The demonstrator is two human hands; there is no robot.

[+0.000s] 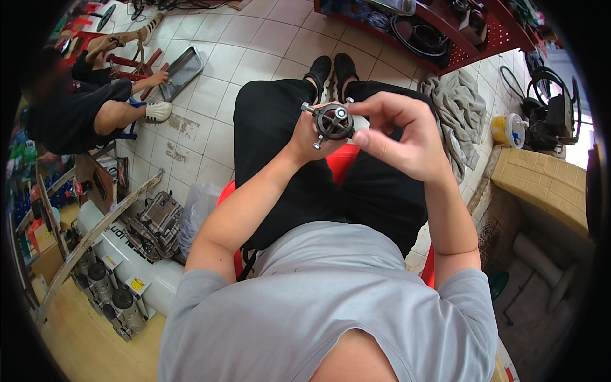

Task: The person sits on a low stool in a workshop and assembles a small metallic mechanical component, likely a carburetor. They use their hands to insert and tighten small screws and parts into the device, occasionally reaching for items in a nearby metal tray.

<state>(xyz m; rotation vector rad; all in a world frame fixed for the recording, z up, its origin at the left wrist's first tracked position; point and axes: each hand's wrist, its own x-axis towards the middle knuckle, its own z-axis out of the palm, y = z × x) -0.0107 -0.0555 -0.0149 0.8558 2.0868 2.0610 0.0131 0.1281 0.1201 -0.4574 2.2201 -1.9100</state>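
Note:
Over my lap, my left hand (pixel 303 141) is closed round a dark, round metal ring (pixel 333 129) with spokes and a hub. Silver bolts stick out from its rim on several sides. A bright round nut or bolt end (pixel 341 113) sits near its centre. Close against the ring's right side, my right hand (pixel 407 141) pinches a small whitish piece (pixel 361 123) between thumb and fingers. Whether that piece is cloth or plastic, I cannot tell. The fingers of my left hand are mostly hidden behind the ring.
At the upper left a co-worker sits by a metal tray (pixel 183 71) on the tiled floor. A red rack (pixel 439 38) stands ahead, a grey cloth (pixel 455 105) and yellow-white tub (pixel 507 130) to the right. A white tank (pixel 162 277) with motors lies at the left.

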